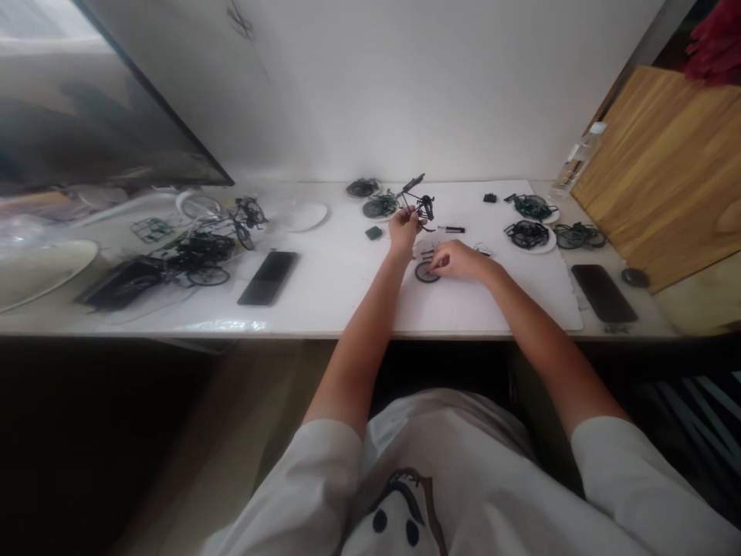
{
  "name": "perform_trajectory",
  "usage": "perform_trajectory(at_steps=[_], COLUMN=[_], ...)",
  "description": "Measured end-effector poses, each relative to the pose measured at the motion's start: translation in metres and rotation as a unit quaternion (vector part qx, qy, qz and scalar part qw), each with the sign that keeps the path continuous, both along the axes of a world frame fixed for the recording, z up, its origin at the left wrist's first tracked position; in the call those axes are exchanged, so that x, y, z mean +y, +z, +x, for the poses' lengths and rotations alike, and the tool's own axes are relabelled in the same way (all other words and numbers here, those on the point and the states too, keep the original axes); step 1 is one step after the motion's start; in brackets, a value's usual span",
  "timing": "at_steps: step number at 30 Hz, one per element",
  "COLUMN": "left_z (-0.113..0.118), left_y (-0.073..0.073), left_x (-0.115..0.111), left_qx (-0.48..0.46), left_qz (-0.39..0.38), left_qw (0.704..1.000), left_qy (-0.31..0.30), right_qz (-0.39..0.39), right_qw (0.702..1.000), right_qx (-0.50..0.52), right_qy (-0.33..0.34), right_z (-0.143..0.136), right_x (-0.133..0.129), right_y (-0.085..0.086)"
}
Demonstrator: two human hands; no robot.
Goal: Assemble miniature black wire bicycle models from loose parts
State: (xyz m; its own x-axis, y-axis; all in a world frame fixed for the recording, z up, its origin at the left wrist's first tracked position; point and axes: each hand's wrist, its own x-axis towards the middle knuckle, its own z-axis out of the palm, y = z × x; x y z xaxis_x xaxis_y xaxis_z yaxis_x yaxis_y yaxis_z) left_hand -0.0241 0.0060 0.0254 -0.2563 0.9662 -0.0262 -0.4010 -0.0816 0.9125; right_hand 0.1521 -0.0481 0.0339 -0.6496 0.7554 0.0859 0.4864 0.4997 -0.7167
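My left hand (407,230) holds a small black bicycle frame (427,206) just above the white table sheet (347,286). To its right and nearer to me, my right hand (455,259) has its fingers pinched at the edge of a small dark spoked wheel (428,272). A few thin small parts (483,250) lie behind the right hand. Beyond the hands is a short black tool or part (451,229), and a small green piece (373,232) lies left of the left hand.
Plates of dark parts (529,236) stand at right, others (363,188) at the back. A phone (603,293), a bottle (580,158) and a wooden board (665,177) are farther right. Another phone (268,278), model bicycles (208,251) and a white plate (306,217) lie at left.
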Motion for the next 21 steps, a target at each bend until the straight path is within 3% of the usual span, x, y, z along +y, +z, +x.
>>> perform_trajectory(at_steps=[7, 11, 15, 21], left_z=[0.000, -0.001, 0.000, 0.000], left_y=[0.000, -0.001, -0.004, -0.005], left_x=[-0.002, -0.001, 0.002, 0.003], left_qx=[0.001, 0.001, 0.009, 0.007], left_qz=[-0.005, 0.002, 0.008, 0.015], left_qw=[1.000, 1.000, 1.000, 1.000], left_qy=[-0.008, -0.006, -0.006, -0.007], right_qz=[-0.003, 0.042, 0.094, 0.094], right_qw=[1.000, 0.998, 0.994, 0.992], right_qx=[0.003, 0.017, -0.041, -0.076], right_qy=[-0.011, -0.034, -0.036, -0.036], right_z=[0.000, -0.004, -0.006, -0.005], right_x=[-0.006, -0.010, -0.009, -0.011], right_y=[0.001, 0.002, 0.002, 0.001])
